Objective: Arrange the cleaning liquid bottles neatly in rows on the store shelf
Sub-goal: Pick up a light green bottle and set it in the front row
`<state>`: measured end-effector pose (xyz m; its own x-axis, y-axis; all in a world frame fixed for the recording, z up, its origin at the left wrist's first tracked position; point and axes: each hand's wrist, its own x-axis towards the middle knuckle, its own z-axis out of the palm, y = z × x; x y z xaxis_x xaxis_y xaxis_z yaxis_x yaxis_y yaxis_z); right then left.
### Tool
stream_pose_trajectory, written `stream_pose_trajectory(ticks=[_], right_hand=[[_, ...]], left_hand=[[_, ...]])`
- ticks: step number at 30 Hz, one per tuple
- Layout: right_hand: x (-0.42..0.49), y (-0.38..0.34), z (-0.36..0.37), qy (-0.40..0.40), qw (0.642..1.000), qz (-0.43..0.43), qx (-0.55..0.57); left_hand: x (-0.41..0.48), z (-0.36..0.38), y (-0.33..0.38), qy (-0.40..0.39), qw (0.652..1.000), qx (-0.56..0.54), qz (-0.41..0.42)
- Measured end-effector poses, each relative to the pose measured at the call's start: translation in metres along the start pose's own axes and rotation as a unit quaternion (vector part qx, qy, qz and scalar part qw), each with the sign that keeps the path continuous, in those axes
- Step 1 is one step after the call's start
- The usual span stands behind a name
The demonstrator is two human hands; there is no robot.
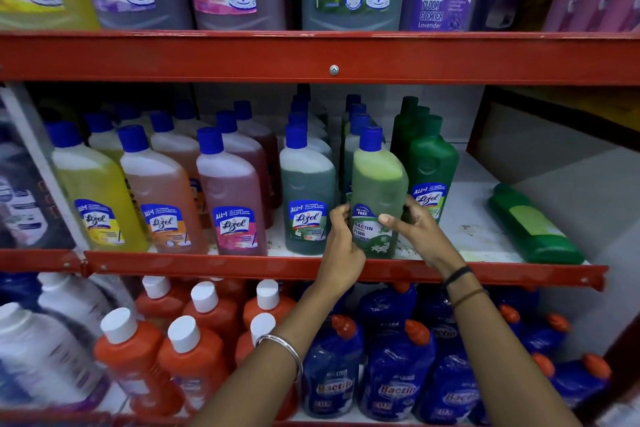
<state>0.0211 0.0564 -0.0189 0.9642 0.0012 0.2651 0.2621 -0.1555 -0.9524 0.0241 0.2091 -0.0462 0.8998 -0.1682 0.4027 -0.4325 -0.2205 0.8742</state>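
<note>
A pale green Bactin floor cleaner bottle [378, 184] with a blue cap stands upright at the front of the middle shelf [311, 267]. My left hand [341, 239] grips its lower left side and my right hand [412, 229] grips its lower right side over the label. Left of it stand rows of Lizol bottles: dark green [306, 184], pink [230, 191], orange [159, 184] and yellow [93, 184]. Just behind on the right is a row of solid green Lizol bottles [433, 163]. One green bottle [533, 229] lies on its side at the shelf's right end.
The upper shelf [311, 55] carries large cleaner jugs. Below the middle shelf stand orange bottles with white caps [194, 350], blue Bactin bottles with orange caps [394, 367] and white bottles [41, 340]. Bare white shelf surface [474, 218] shows between the green row and the lying bottle.
</note>
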Motion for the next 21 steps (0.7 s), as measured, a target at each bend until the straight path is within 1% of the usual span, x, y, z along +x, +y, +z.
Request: stream_pose_trajectory(ticks=[3, 6, 7, 8, 9, 10, 11, 13, 14, 16, 18, 19, 21], right_hand=[[0.004, -0.004, -0.004, -0.010, 1.000, -0.017, -0.018], [0.004, -0.003, -0.003, 0.006, 0.999, -0.030, -0.029], [0.003, -0.003, -0.004, 0.011, 0.998, -0.034, -0.052], [0.001, -0.004, -0.004, 0.017, 0.995, -0.039, -0.090], [-0.003, -0.006, -0.005, 0.024, 0.990, -0.045, -0.130], [-0.005, -0.007, -0.012, 0.036, 0.986, -0.048, -0.155], [-0.009, -0.010, -0.020, 0.052, 0.984, -0.052, -0.165], [-0.015, -0.018, -0.042, 0.101, 0.977, -0.069, -0.174], [-0.019, -0.020, -0.058, 0.134, 0.971, -0.075, -0.181], [-0.024, -0.019, -0.099, 0.232, 0.945, -0.074, -0.220], [-0.026, -0.012, -0.142, 0.316, 0.904, -0.030, -0.285], [-0.027, -0.008, -0.163, 0.334, 0.885, 0.012, -0.325], [-0.023, 0.003, -0.200, 0.314, 0.855, 0.134, -0.390]], left_hand=[[-0.005, 0.004, -0.002, 0.021, 1.000, 0.006, 0.000], [-0.012, 0.008, 0.000, 0.023, 1.000, 0.003, 0.007], [-0.015, 0.010, 0.003, 0.039, 0.999, 0.008, 0.015], [-0.019, 0.013, 0.008, 0.071, 0.997, 0.017, 0.033], [-0.024, 0.016, 0.015, 0.112, 0.991, 0.030, 0.069], [-0.027, 0.023, 0.023, 0.147, 0.982, 0.040, 0.115], [-0.030, 0.028, 0.032, 0.163, 0.972, 0.047, 0.163], [-0.028, 0.040, 0.047, 0.142, 0.961, 0.060, 0.231], [-0.024, 0.050, 0.052, 0.117, 0.960, 0.062, 0.247], [-0.011, 0.079, 0.062, 0.070, 0.968, 0.050, 0.235], [0.004, 0.110, 0.066, 0.026, 0.983, 0.042, 0.177], [0.013, 0.128, 0.066, -0.007, 0.990, 0.039, 0.136], [0.034, 0.165, 0.066, -0.072, 0.996, 0.025, 0.046]])
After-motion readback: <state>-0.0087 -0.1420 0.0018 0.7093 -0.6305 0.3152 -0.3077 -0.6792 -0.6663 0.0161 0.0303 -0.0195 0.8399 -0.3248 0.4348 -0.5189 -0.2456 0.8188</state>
